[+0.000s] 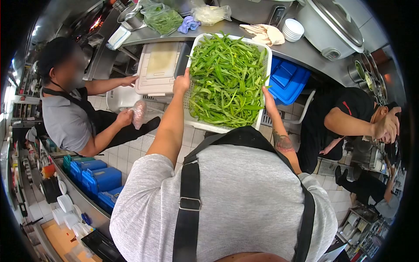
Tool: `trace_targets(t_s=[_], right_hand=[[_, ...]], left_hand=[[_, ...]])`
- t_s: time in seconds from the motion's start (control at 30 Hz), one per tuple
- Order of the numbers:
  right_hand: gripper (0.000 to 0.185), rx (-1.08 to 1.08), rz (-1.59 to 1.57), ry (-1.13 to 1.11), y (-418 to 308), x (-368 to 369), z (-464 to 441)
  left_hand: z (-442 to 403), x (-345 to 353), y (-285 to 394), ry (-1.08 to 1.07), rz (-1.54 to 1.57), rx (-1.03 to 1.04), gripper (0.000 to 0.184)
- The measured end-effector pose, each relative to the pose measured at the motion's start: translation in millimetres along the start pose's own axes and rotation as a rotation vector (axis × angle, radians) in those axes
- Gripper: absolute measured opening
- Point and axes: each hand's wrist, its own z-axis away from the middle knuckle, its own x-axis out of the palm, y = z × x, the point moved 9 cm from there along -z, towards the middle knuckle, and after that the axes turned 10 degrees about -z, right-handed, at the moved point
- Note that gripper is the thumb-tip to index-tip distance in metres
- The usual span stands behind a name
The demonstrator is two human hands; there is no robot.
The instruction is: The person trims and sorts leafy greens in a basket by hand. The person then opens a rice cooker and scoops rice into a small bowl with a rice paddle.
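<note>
White basket (269,65): held out in front of the chest, between the two grips, filled with cut leafy greens (227,83).
Long axis: running away from the body, with the far end across the front edge of the steel worktop (301,52) in this view; whether it rests there, I cannot tell.
Left grip (181,82): closed on the left side of the basket, about midway along, thumb uppermost; the other fingers are mostly hidden.
Right grip (269,100): closed on the right side, nearer the body than the left one, so the hold is slightly staggered.
Nearer hand: neither; each is touching its own side.
Below the worktop: a pale lidded bin (161,65) to the left, a blue bin (288,81) to the right.
Rice cooker (338,26): panel markings too small to read.
Dark sleeve (346,105): a co-worker's, with a red mark, illegible.
</note>
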Motion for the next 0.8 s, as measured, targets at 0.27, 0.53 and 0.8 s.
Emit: trace_targets(t_s=[0.27,0.53,0.8], right_hand=[[0.071,-0.013,-0.013,-0.021,10.0,-3.4,-10.5],[0.07,-0.01,-0.033,-0.034,12.7,-5.6,-14.9],[0.079,0.084,-0.337,-0.12,40.9,-4.1,-29.5]], left_hand=[[-1.7,0.4,-0.6,0.028,-0.002,0.028,0.082],[-5.2,4.7,0.3,0.002,0.028,0.063,0.086],[-14.0,38.0,-2.2,-0.324,0.582,0.118,0.102]])
